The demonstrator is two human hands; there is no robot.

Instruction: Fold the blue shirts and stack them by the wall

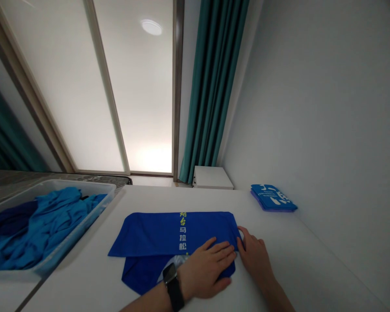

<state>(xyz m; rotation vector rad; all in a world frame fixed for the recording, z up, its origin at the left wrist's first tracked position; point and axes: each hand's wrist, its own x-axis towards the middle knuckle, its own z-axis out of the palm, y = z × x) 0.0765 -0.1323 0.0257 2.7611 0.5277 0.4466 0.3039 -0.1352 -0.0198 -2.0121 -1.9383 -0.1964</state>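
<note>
A dark blue shirt with yellow and white printed characters lies partly folded on the white table. My left hand, with a dark watch on its wrist, rests flat and open on the shirt's near right part, fingers spread. My right hand sits just to the right of it, fingertips at the shirt's right edge; its fingers are curled at the fabric's edge and seem to pinch it.
A clear plastic bin of crumpled blue garments stands at the left. A stack of folded blue shirts lies at the table's far right by the wall. A small white cabinet and teal curtain stand behind the table.
</note>
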